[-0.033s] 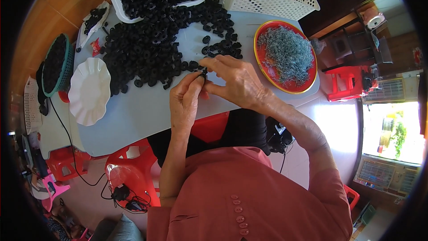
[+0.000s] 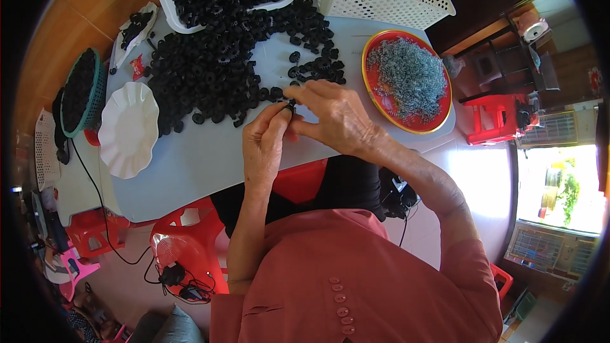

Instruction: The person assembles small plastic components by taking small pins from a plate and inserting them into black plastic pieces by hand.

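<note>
Over the front of the table, my left hand (image 2: 262,140) pinches a small black plastic part (image 2: 291,107) between thumb and forefinger. My right hand (image 2: 340,114) meets it from the right, its bent fingers closed in around the top of that part. What the right fingertips grip, if anything, is too small to make out. Just beyond lies a wide heap of similar black ringed parts (image 2: 210,70) on the table. To the right, a red round tray (image 2: 370,82) with a gold rim holds a mound of small silvery metal pieces (image 2: 410,76), perhaps springs.
A white tub (image 2: 164,6) full of black parts stands at the back, beside a white perforated basket (image 2: 381,3). On the left are a scalloped white dish (image 2: 130,130) and a green basket (image 2: 98,89) of black parts. Red stools (image 2: 184,235) and cables (image 2: 190,286) are below.
The fingers of my right hand have shifted very slightly at the black part. Nothing else has visibly moved.
</note>
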A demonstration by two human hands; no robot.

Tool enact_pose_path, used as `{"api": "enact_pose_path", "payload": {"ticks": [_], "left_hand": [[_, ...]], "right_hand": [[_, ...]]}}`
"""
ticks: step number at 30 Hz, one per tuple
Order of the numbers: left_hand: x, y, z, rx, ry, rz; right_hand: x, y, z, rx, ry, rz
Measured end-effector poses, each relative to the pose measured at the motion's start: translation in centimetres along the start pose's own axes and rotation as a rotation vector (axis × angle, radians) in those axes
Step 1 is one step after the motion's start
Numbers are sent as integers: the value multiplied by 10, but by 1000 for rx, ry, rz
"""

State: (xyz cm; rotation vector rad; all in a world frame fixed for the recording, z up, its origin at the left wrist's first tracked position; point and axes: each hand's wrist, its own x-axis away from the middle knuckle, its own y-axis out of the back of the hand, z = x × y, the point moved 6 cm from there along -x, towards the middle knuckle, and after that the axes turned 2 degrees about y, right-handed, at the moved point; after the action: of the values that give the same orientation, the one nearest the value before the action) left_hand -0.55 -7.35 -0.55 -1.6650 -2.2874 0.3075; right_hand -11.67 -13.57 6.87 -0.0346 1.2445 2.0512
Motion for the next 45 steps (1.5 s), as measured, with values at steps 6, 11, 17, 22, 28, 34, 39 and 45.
{"api": "enact_pose_path", "payload": {"ticks": [6,11,17,22,28,34,39,45], "left_hand": [[1,2,-2,-142,48,83],[1,-5,1,69,31,71],[9,-14,3,150,74,50],[-1,-16,-5,108,-64,26],[14,-4,-18,-260,-215,-41],[15,-2,-14,-293,-177,-50],[12,-6,-16,-269,-179,-14],[13,-2,-15,-217,-180,-13]], "right_hand": [[1,-7,6,220,144,-16],[3,-10,14,281,274,16],[10,-13,15,315,288,-11],[-4,13,-2,239,239,-67],[-82,145,-99,569,-54,-222],[-89,51,-58,295,109,-57],[-106,-2,-93,668,-138,-12],[-97,-2,-85,254,-66,2]]}}
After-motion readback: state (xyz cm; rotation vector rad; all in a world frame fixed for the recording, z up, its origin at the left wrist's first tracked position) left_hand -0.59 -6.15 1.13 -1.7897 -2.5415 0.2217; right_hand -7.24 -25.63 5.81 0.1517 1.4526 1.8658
